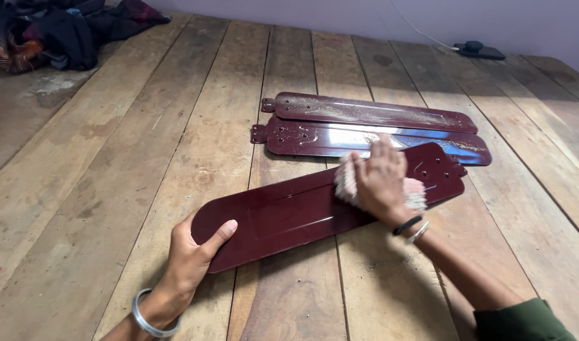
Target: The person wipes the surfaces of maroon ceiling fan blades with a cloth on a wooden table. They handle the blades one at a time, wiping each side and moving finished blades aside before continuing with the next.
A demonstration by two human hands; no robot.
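Nearest the camera, the left hand [191, 256] grips the rounded end of a maroon fan blade [302, 208], thumb laid on top and fingers curled under its edge, apparently to keep the blade from sliding. That blade lies flat across the lower centre of the frame on a plank table [112, 164], running diagonally up to the right. On its right half the right hand [381, 180] presses a pale cloth [347, 183] down onto the surface, fingers spread flat over the cloth, which shows on both sides of the palm; the blade is thus under these fingers, not between them. Two more blades [365, 126] lie side by side just beyond, the far one dusty, the near one glossy in part. Dark clothes [56, 28] are heaped at upper left; a small black device [478, 49] with a cord sits at upper right.
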